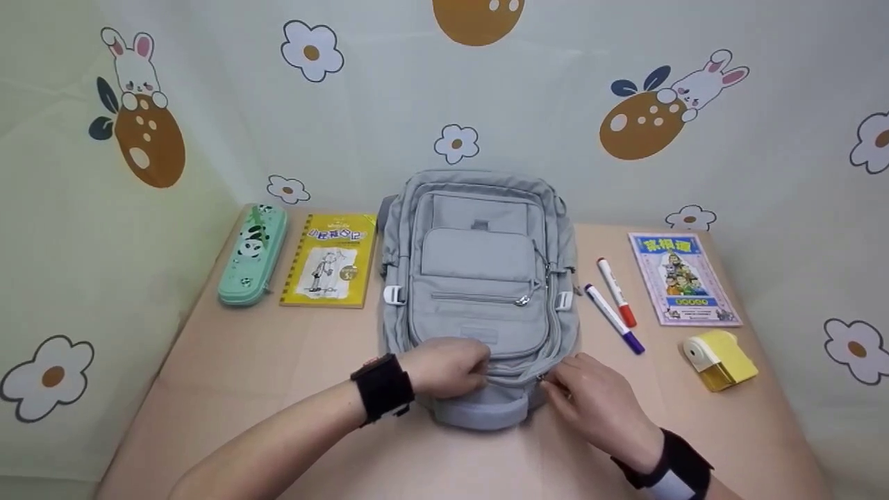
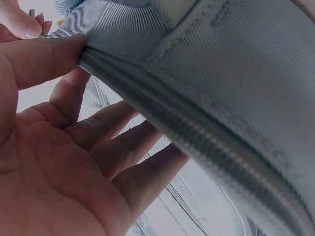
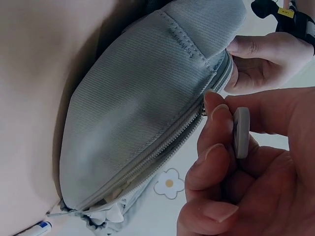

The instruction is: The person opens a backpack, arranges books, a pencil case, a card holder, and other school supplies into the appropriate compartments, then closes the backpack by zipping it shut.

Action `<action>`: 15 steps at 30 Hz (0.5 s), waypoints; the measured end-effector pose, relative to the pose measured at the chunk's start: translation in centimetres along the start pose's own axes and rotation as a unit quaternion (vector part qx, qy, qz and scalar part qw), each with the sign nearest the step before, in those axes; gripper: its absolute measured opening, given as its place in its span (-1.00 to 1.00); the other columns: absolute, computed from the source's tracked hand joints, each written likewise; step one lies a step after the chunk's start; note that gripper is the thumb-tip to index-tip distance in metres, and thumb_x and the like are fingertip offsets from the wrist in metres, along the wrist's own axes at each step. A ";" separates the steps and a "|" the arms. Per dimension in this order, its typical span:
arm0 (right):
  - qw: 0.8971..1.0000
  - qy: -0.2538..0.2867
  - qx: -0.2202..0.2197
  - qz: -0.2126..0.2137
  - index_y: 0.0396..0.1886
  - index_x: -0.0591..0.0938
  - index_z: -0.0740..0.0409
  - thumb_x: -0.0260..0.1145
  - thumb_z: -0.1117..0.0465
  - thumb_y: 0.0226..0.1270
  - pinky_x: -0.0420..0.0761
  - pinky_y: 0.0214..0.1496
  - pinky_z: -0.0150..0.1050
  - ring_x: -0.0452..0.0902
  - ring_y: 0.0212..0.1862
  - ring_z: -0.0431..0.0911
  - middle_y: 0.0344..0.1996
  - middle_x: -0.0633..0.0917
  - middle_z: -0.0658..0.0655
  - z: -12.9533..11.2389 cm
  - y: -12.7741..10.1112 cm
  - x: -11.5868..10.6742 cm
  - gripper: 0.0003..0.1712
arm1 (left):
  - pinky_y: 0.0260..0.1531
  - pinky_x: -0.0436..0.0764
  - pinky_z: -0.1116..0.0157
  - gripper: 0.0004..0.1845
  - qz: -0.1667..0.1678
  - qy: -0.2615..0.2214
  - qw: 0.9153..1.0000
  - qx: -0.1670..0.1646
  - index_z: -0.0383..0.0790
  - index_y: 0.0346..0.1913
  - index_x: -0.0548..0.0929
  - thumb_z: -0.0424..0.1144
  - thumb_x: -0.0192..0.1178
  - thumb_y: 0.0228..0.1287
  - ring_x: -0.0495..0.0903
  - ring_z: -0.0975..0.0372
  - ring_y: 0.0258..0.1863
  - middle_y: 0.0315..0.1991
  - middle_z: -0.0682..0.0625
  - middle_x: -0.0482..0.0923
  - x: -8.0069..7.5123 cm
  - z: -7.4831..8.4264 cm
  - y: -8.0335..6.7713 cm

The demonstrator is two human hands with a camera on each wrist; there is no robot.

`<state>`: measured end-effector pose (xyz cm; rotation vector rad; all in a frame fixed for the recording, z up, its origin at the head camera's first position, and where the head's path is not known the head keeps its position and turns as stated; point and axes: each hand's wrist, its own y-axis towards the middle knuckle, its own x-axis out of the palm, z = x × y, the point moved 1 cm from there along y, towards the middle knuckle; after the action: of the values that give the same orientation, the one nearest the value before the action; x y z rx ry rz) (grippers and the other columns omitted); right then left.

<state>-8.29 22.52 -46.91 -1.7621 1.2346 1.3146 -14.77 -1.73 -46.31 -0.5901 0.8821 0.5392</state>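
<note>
1. Backpack (image 1: 479, 292), grey, lies flat mid-desk, its top end toward the near edge of the desk (image 1: 278, 361).
2. Left hand (image 1: 448, 368) has its grip pinching the fabric beside the closed zipper (image 2: 197, 132), thumb on top, fingers underneath.
3. Right hand (image 1: 590, 399) has its grip clamped on the flat grey zipper pull (image 3: 241, 132) at the bag's right corner.
4. Risk, I reckon: tug sideways and the slider snags fabric, or the bag skids because the left hold is light.
5. Markers (image 1: 615, 309) near the right edge could roll if bumped.
</note>
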 end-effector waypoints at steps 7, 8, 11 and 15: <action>1.000 0.010 -0.015 0.014 -0.38 0.62 -0.17 0.43 0.14 0.35 0.52 -0.30 -0.27 0.46 -0.28 -0.29 -0.42 0.52 -0.26 -0.3 -0.1 0.4 -0.85 | -0.41 0.49 0.33 -0.82 0.002 0.001 1.000 0.003 -0.03 -0.37 0.54 -0.17 0.31 0.36 0.47 0.32 -0.45 -0.47 0.20 0.47 0.2 -0.2 -0.1; 1.000 0.012 -0.017 0.016 -0.38 0.62 -0.17 0.43 0.14 0.35 0.53 -0.29 -0.27 0.46 -0.27 -0.29 -0.42 0.53 -0.26 -0.3 -0.2 0.4 -0.84 | -0.41 0.49 0.33 -0.83 0.002 -0.003 1.000 0.003 -0.03 -0.36 0.54 -0.17 0.31 0.36 0.47 0.32 -0.45 -0.47 0.20 0.47 0.2 -0.2 -0.1; 1.000 0.021 -0.013 0.010 -0.39 0.63 -0.18 0.43 0.13 0.36 0.53 -0.29 -0.28 0.46 -0.28 -0.30 -0.42 0.53 -0.27 -0.3 -0.1 0.4 -0.85 | -0.40 0.49 0.34 -0.84 0.003 -0.016 1.000 0.004 -0.03 -0.36 0.56 -0.17 0.32 0.36 0.47 0.32 -0.45 -0.46 0.20 0.48 0.1 -0.4 -0.2; 1.000 0.028 0.001 -0.007 -0.34 0.66 -0.20 0.41 0.11 0.39 0.52 -0.28 -0.29 0.44 -0.28 -0.31 -0.42 0.53 -0.29 -0.2 0.0 0.2 -0.89 | -0.37 0.51 0.35 -0.84 0.007 -0.034 0.999 0.014 -0.04 -0.34 0.57 -0.17 0.35 0.34 0.48 0.33 -0.43 -0.45 0.21 0.49 0.0 -0.6 -0.7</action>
<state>-8.23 22.28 -47.05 -1.8153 1.2507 1.2624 -14.65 -2.65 -46.46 -0.5369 0.8291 0.5548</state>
